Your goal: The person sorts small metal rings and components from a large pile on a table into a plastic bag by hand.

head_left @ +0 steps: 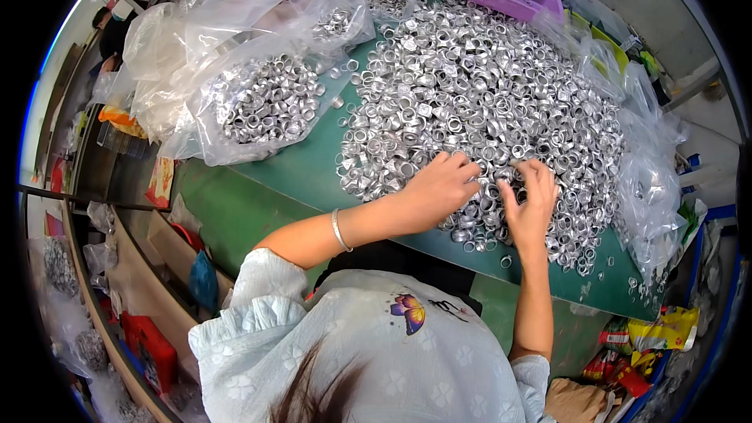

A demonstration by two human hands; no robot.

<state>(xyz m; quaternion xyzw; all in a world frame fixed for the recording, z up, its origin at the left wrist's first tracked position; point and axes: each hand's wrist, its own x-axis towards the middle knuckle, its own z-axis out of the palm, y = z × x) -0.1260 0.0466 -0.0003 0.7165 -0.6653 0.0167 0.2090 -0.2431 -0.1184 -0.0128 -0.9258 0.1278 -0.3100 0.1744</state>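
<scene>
Head view: clear bag [205,110] at left holds silver rings [274,102], smaller clear bag [359,22] behind it also rings; purple bin [501,0] at far edge, contents unclear. Main pile [470,86] heaped on green table [294,176] before me, rings facing every way, no shared axis. My left hand [442,189] is half-curled over the pile, right hand [531,200] has thumb and fingers parted; can't tell if either grips a ring.

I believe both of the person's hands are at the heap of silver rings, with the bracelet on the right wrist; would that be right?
Not quite: the head view shows the bracelet on the left wrist. The left hand and right hand are indeed at the heap of silver rings.
</scene>
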